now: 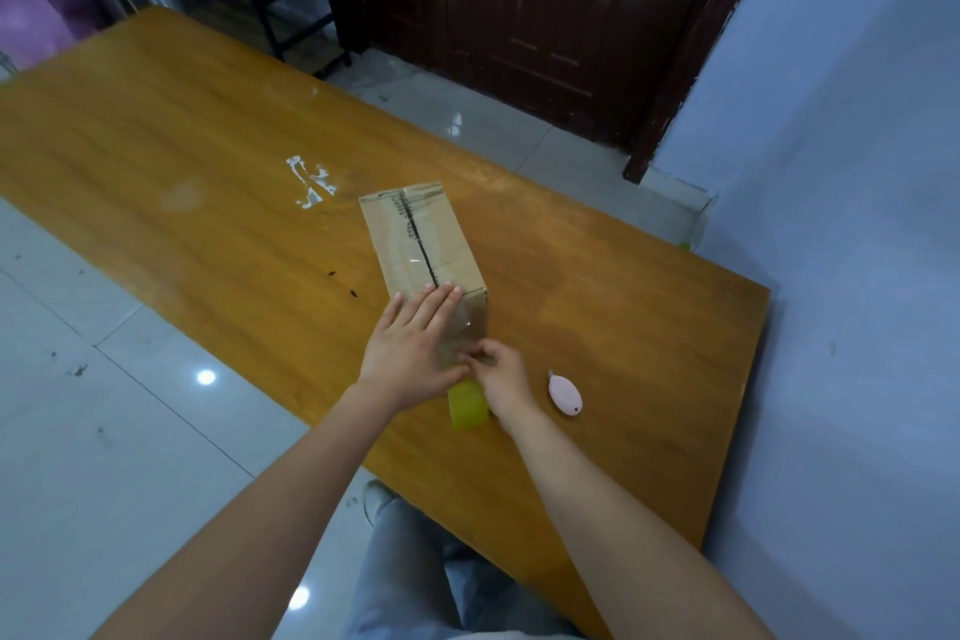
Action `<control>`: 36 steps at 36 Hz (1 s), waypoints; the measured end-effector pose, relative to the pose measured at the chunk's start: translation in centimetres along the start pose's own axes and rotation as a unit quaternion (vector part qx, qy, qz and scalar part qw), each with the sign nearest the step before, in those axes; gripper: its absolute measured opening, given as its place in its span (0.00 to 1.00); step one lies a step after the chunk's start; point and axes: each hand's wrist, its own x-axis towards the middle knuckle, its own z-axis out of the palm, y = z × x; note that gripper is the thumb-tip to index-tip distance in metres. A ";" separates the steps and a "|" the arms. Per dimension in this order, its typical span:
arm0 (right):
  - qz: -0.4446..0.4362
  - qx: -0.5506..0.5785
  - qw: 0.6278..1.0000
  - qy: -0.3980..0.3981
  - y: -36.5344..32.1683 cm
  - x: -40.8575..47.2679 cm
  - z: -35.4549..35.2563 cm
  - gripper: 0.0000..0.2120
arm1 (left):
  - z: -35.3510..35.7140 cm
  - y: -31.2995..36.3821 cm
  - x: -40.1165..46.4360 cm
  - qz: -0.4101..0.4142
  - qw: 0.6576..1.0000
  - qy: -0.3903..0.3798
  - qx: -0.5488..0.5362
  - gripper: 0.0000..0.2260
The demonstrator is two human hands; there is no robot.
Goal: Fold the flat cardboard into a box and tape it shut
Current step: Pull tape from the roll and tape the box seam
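Observation:
A folded cardboard box (421, 239) lies on the wooden table (208, 182), its top flaps closed with clear tape along the dark seam. My left hand (415, 343) lies flat with straight fingers on the box's near end, pressing the tape down. A clear strip of tape (462, 333) runs from the box edge down to a yellow tape roll (469, 405) on the table just below my hands. My right hand (496, 372) pinches that tape strip between its fingertips, beside the left hand.
A small pink box cutter (565, 395) lies on the table right of my right hand. White residue (310, 183) marks the table left of the box. The table's right edge meets a blue wall (841, 224); a dark door (545, 5) stands beyond.

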 end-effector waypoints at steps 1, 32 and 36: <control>-0.007 0.000 1.000 0.004 0.1 0.1 -0.1 0.04 | -0.1 -0.2 0.1 0.005 1.000 0.003 -0.002 0.38; -0.050 -0.062 0.994 0.072 1.6 -0.9 0.7 0.02 | 1.2 -0.9 1.6 0.053 0.966 0.248 -0.050 0.13; -0.064 -0.065 0.993 0.071 1.8 -1.0 0.6 0.01 | 1.4 -1.0 1.6 0.062 0.965 0.253 -0.033 0.16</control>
